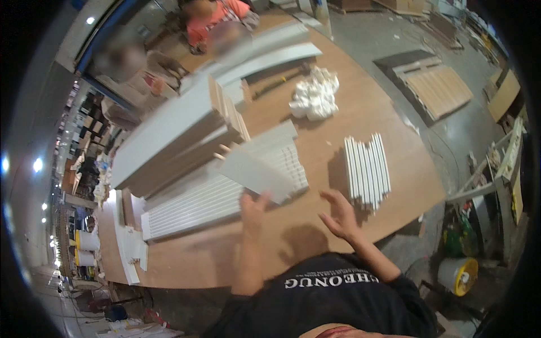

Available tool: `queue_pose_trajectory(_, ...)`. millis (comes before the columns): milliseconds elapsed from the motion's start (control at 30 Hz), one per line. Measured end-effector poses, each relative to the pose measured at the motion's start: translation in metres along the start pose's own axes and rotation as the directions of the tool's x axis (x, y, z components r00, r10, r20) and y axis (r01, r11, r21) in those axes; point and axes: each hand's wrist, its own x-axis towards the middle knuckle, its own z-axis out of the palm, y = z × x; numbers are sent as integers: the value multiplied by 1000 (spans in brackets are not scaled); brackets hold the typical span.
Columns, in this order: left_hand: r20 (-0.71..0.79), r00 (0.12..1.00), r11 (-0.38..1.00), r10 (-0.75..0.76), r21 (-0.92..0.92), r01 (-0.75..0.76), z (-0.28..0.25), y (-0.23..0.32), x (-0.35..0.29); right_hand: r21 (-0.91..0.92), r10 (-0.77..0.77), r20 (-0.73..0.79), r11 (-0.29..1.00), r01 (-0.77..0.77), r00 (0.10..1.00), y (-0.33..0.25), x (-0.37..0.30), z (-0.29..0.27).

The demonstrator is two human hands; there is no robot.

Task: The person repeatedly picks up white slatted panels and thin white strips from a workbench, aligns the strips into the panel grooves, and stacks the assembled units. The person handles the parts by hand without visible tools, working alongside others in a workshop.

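My left hand [255, 206] is open at the near edge of a flat pale panel [256, 173]; whether the fingertips touch it I cannot tell. That panel lies slantwise over a row of long white slats [189, 209]. My right hand [341, 217] hovers above the table with thumb and fingers apart and nothing in it. Just beyond it to the right stands a bundle of short white strips [367, 172], side by side with uneven ends. Both hands face each other across a gap.
Tall stacks of white boards [169, 129] fill the left of the brown table [389, 219]. A crumpled white cloth [315, 94] and a hammer-like tool [277, 83] lie farther back. Two people stand across the table, one in an orange top [217, 21]. A yellow-rimmed bucket [457, 276] sits at lower right.
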Motion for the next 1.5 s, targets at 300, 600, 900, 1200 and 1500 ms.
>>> queue_pose_trajectory(300,-97,994,967,45,-246,-68,-48,-23,-28,-63,128,73,990,-123,989,61,19,60)
queue_pose_trajectory(600,127,991,999,-27,45,22,-2,-28,19,-113,94,-2,989,-94,996,63,21,60)
queue_pose_trajectory(900,248,966,997,-74,44,65,1,-40,32,-88,80,-78,992,-87,994,58,23,63)
queue_pose_trajectory(1200,241,968,982,-68,188,22,2,-38,25,-111,100,-20,989,-102,995,62,25,61)
queue_pose_trajectory(1500,386,921,869,49,437,-230,-5,-81,13,-147,130,19,981,-126,991,61,23,62)
